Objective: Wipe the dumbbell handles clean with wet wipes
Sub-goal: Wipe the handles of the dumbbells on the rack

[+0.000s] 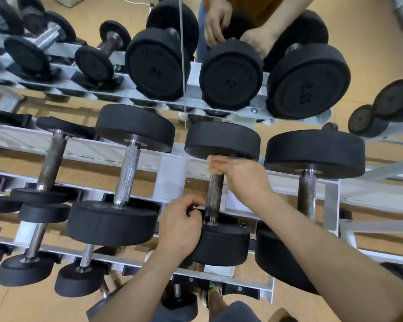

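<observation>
On the upper row stand three big black weights with their round end faces turned my way. The first dumbbell, on the left, shows a raised "12" in the middle of its face, set a little askew. The second dumbbell has a two-character mark in the same spot, a "1" beside a shape I cannot make out, while the third dumbbell carries what reads as "20", turned nearly upside down. Each face also has a curved line of small raised lettering near the rim, too faint to read.
</observation>
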Demonstrator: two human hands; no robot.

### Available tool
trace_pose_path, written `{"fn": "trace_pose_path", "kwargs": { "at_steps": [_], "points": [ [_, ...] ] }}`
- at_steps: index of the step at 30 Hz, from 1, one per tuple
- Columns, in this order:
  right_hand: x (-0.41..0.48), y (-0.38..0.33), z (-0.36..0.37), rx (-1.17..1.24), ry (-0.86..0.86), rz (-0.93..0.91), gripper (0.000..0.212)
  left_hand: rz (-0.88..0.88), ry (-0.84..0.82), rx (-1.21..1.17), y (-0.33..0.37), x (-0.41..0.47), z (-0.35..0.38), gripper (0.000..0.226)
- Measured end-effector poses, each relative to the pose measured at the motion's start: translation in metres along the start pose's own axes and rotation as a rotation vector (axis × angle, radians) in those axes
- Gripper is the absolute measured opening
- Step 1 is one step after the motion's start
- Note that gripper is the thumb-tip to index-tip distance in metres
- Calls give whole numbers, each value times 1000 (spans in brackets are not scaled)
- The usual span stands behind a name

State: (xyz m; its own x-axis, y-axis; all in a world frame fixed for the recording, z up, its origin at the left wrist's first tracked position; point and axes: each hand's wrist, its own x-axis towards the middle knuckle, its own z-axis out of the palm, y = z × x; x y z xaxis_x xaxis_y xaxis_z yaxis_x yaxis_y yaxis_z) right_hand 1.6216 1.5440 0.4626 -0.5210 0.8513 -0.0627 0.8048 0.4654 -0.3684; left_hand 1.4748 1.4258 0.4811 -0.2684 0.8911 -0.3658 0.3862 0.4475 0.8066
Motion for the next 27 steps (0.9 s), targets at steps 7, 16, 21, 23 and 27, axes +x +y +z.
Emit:
{"fn": "trace_pose_path", "kwargs": {
  "at_steps": [7, 16, 21, 23, 27],
  "points": [
    [-11, -23, 8, 1, -156, -90, 52, 27, -21, 13, 0, 1, -1, 44],
    [-18, -12, 20, 637, 419, 654, 24, -11, -27, -11, 1, 0, -1, 44],
    [4, -45, 17, 1010, 504, 992, 17, 5, -21, -19, -1, 0, 0, 45],
    [-2, -50, 18, 946, 476, 973, 21, 1, -20, -22, -2, 0, 1, 45],
    [12, -45, 15, 1001, 413, 998, 23, -5, -18, -15, 0, 0, 1, 44]
  ]
}}
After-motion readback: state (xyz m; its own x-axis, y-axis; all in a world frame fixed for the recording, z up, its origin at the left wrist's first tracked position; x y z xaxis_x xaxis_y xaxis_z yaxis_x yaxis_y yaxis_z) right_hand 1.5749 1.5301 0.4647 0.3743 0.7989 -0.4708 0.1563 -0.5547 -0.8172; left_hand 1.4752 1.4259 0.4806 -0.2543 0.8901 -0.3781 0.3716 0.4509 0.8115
